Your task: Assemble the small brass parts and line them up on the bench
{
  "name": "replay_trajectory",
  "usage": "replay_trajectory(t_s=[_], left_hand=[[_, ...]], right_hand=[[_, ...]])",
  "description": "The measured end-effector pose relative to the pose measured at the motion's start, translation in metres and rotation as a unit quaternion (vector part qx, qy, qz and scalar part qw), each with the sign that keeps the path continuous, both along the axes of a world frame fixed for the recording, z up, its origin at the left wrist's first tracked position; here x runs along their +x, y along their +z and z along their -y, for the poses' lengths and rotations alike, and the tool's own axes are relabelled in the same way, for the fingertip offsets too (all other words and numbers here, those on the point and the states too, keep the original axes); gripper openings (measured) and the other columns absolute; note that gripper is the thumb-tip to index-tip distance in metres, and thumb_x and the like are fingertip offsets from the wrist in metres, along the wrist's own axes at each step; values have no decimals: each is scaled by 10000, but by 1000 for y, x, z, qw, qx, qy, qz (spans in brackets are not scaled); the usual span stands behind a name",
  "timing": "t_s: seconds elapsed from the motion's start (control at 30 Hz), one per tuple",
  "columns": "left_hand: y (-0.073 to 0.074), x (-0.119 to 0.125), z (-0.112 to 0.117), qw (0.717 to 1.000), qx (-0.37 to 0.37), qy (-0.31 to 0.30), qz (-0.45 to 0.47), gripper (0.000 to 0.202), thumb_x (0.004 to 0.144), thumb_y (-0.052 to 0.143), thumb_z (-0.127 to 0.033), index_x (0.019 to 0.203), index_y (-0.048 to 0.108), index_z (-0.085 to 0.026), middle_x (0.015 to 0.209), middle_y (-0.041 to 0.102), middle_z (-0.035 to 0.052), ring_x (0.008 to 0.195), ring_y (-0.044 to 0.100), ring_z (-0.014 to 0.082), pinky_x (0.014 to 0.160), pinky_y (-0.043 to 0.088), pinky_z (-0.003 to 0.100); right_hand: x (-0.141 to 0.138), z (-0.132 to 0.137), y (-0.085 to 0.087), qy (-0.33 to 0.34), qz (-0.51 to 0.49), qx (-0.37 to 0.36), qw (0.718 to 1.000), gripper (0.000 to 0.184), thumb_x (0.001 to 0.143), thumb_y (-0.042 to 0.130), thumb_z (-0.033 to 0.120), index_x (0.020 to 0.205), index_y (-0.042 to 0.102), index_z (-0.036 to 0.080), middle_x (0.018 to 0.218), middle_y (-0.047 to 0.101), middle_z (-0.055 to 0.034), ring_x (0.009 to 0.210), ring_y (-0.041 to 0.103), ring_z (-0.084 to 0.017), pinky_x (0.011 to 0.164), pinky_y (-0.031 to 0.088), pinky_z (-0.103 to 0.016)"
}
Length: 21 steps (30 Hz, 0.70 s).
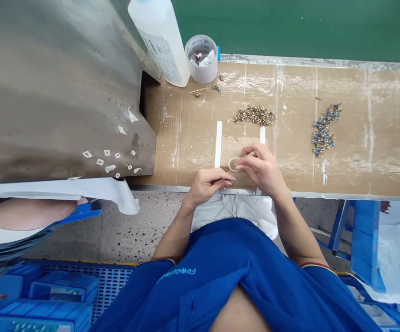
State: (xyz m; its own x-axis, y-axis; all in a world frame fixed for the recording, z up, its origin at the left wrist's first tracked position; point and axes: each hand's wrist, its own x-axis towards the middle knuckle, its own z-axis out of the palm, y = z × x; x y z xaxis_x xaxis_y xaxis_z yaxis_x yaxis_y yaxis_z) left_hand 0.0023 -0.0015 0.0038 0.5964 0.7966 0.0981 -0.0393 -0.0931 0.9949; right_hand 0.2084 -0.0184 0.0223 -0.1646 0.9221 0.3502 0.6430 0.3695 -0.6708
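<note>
Head view, bench station. Right hand (260, 168) closed in a pinch on a pale ring (233, 164), which sits at its fingertips, just above a brown card patch (241, 150). Left hand (207, 184) curled, fingers near the front edge of the surface (376, 138), just beside the ring and not visibly touching it; whether it grips anything thin cannot be told.

Progress as seen: 1 ring in hand; no second ring visible. Beyond the hands lie 2 heaps: small brass-coloured parts (254, 115) and blue-and-metal parts (322, 130), both loose and tangled. Whether either heap has been worked on cannot be told. A few stray parts (196, 93) lie near a round tub of scraps (202, 59).

Surroundings: 2 white tape strips (218, 144) flank the card patch. A white plastic bottle (160, 39) stands at the rear, beside the tub. A grey metal panel (55, 97) with small stuck-on labels (106, 159) crowds the left side of the surface. A co-worker's arm (23, 214) shows lower left, apart from both hands, above blue crates (61, 286) on the floor.
</note>
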Motion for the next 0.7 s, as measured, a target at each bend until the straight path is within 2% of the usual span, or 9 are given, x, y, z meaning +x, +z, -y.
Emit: replay_trajectory(t_s=[0.07,0.13,0.23,0.37,0.5,0.7], left_hand=[[0,0,0,1000,0,-1,-16,220,941,686,-344,905,782,-149,748,740,53,557,647,88,551,541,187],[-1,-1,1,1000,-11,0,-28,226,932,696,-353,932,770,-139,761,741,56,553,649,91,536,534,186],[-2,0,2,999,-11,1,-42,215,920,709,-339,932,756,-129,788,751,60,549,650,91,526,526,183],[-1,1,3,997,36,6,-68,157,923,705,-271,907,756,-123,776,755,49,543,640,84,540,509,181],[-1,3,3,992,84,17,-95,140,935,696,-253,899,759,-133,770,762,41,577,656,94,565,503,190],[-3,3,3,987,113,18,-110,172,948,681,-290,899,756,-143,789,771,42,631,678,114,586,500,204]], right_hand=[[-1,2,-3,10,-39,-20,999,198,974,617,318,816,725,270,961,663,-50,838,606,-190,745,506,-355],[-3,3,-7,-6,-81,-24,996,200,972,623,340,818,726,265,950,678,-48,852,639,-191,763,524,-355],[-6,8,-9,-76,-133,-27,988,233,967,629,395,806,716,251,888,718,-47,857,679,-201,772,547,-358],[-7,22,-4,-150,-203,-52,966,268,957,644,445,814,711,229,778,748,-26,719,689,-174,680,546,-318],[-9,34,4,-137,-230,-46,962,192,945,682,379,828,730,234,768,773,-13,675,703,-159,640,544,-291],[-15,36,8,-118,-171,-41,977,191,949,677,347,800,737,243,779,792,-11,669,714,-161,635,553,-295]])
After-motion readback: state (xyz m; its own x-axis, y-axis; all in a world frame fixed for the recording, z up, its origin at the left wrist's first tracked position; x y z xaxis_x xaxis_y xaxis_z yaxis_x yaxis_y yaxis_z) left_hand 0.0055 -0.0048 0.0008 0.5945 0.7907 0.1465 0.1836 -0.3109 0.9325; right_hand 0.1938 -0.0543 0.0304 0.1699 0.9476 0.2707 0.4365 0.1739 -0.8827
